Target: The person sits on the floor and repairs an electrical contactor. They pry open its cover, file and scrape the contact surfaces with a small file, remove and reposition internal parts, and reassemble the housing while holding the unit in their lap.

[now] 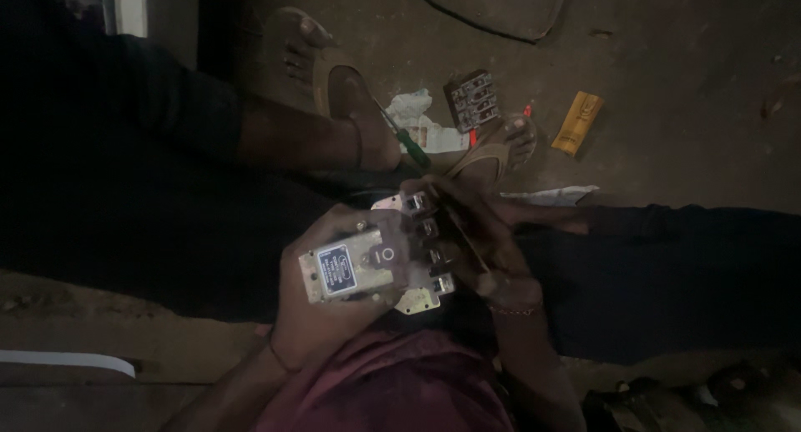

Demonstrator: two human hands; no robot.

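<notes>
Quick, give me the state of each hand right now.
Left hand: closed around the grey switch box, holding it up.
Right hand: closed on a thin tool set against the box's terminals.

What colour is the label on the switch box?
Dark blue label with a pale border, head view.

Bare, dusty concrete floor (pixel 684 82) here. Lying on it: a dark terminal block (pixel 472 100), crumpled white paper (pixel 417 123) under a green-handled screwdriver (pixel 410 144), an orange packet (pixel 578 123) well apart to the right, and a white scrap (pixel 551 195) nearer in.
</notes>
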